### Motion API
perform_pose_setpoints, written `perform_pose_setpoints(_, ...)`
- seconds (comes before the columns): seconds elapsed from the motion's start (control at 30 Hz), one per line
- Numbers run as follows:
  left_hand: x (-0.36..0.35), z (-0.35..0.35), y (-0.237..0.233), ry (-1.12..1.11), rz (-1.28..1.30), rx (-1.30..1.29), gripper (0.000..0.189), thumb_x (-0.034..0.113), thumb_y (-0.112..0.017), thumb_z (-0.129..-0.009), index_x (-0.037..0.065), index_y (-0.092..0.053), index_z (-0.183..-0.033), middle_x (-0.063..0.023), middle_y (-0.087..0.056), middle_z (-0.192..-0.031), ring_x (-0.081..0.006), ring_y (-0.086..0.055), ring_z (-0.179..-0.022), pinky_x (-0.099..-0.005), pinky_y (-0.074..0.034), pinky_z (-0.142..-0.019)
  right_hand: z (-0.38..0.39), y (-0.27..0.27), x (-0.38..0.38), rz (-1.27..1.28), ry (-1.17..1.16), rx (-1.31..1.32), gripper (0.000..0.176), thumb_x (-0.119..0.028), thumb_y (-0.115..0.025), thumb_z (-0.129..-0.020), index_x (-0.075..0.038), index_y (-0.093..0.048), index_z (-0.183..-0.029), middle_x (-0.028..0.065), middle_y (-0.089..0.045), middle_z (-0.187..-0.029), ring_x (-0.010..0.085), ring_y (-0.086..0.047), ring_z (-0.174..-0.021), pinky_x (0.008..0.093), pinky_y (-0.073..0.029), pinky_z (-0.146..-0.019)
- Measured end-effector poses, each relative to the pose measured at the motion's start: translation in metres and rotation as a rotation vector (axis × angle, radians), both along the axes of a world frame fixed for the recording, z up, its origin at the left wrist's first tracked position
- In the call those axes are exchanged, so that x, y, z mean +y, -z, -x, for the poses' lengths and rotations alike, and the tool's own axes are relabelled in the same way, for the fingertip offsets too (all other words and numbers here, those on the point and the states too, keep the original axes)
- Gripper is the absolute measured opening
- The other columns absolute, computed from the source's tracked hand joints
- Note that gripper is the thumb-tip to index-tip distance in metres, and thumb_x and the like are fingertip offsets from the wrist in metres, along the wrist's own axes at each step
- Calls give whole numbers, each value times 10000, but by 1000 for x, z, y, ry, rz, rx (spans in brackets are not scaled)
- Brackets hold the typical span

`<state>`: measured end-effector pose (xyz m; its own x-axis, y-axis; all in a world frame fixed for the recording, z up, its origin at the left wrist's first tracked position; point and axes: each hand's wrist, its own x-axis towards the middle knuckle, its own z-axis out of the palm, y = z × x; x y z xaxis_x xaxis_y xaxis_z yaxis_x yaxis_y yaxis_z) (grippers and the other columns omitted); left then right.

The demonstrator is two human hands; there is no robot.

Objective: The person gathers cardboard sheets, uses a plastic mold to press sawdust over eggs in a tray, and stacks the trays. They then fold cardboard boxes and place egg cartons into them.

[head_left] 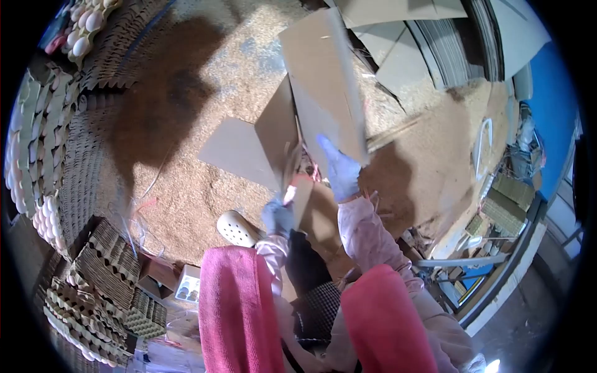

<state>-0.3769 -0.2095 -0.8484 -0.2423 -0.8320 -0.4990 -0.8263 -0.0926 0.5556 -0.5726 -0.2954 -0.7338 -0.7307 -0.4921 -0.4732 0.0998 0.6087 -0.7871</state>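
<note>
Bluish gloves cover both hands. My right hand (340,169) lies against the lower part of an upright cardboard panel (323,81), its fingers pointing away from me. Lower and to the left, my left hand (278,216) is blurred beside the carton's near edge, close to a small pink-red item (290,194); its grip cannot be made out. The carton stands part unfolded, with a grey-brown flap (239,149) spread to the left. A brown cardboard piece (320,217) lies between my forearms.
Egg trays with eggs (46,221) and stacked empty trays (106,255) line the left side. Flat cardboard (441,53) is piled at the upper right. A white clog (236,229) stands on the sawdust-covered floor (186,205). A metal-framed rack (497,273) is at right.
</note>
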Motion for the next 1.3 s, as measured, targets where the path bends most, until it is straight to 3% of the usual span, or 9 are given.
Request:
perform_pose_setpoints(0.07,-25,-21,-16,-31,-121,-43,302,343,-629,-717,42,-610,-739,-177,-605,-639,-340,-624,-661,-440,-489,-621,16,-11,-6,456,149,354,158,-56,-686,-780,-27,-642,-928,34,-620,-909,104,-547,-814,288,-454,-797)
perform_pose_setpoints(0.13,-68,-55,-51,167,-194,-77,309,338,-642,-701,69,-646,-853,-165,-642,-721,-352,-628,-712,-415,-498,-648,70,-71,19,79,119,74,16,-38,-620,-817,-48,-619,-805,32,-628,-867,110,-572,-817,286,-473,-708)
perform_pose_setpoints(0.27,-143,-113,-126,320,-491,216,293,114,-667,-717,76,-655,-1007,-83,-683,-868,-186,-652,-781,-311,-502,-692,150,-121,92,369,242,-431,355,-195,-547,-883,-1,-497,-1175,116,-597,-1083,229,-594,-959,376,-484,-856)
perform_pose_setpoints(0.43,-155,-104,-195,636,-770,600,389,152,-715,-704,37,-615,-1062,-104,-669,-935,-175,-642,-860,-297,-506,-765,51,-34,169,61,272,-673,361,-272,-529,-895,-27,-546,-1159,79,-602,-1085,197,-574,-1001,342,-457,-889)
perform_pose_setpoints(0.47,-150,-107,-199,717,-892,650,393,160,-716,-703,33,-614,-1060,-108,-669,-935,-177,-642,-861,-298,-506,-766,21,-41,141,197,302,-1162,380,-298,-538,-898,-21,-558,-1158,85,-612,-1085,179,-581,-989,311,-436,-919)
perform_pose_setpoints(0.67,-138,-169,-204,864,-1076,284,419,204,-723,-694,13,-612,-1050,-131,-666,-937,-189,-645,-870,-305,-509,-771,-99,-54,128,-11,334,-1436,396,-330,-633,-832,-26,-589,-1083,69,-642,-962,154,-617,-847,282,-513,-729)
perform_pose_setpoints(0.83,-132,-240,-194,1016,-833,-217,448,241,-729,-686,-4,-610,-1042,-150,-664,-939,-199,-647,-878,-310,-511,-775,-36,-41,172,122,460,-656,371,-276,-657,-826,-11,-598,-1079,58,-637,-948,150,-617,-820,266,-513,-737)
perform_pose_setpoints(0.97,-148,-254,-175,1119,-693,-441,474,270,-733,-680,-18,-608,-1035,-166,-662,-940,-207,-649,-884,-315,-513,-778,-5,-13,245,136,764,-609,313,-196,-661,-817,-20,-620,-1073,63,-642,-995,152,-593,-950,291,-473,-841)
perform_pose_setpoints(1.3,-235,-63,-70,59,-827,230,295,-32,-639,-735,-6,-642,-1029,-106,-667,-886,-232,-648,-775,-326,-537,-709,-90,141,360,347,996,-1137,423,-285,-527,-915,-49,-461,-1259,82,-557,-1178,222,-517,-1086,380,-398,-953)
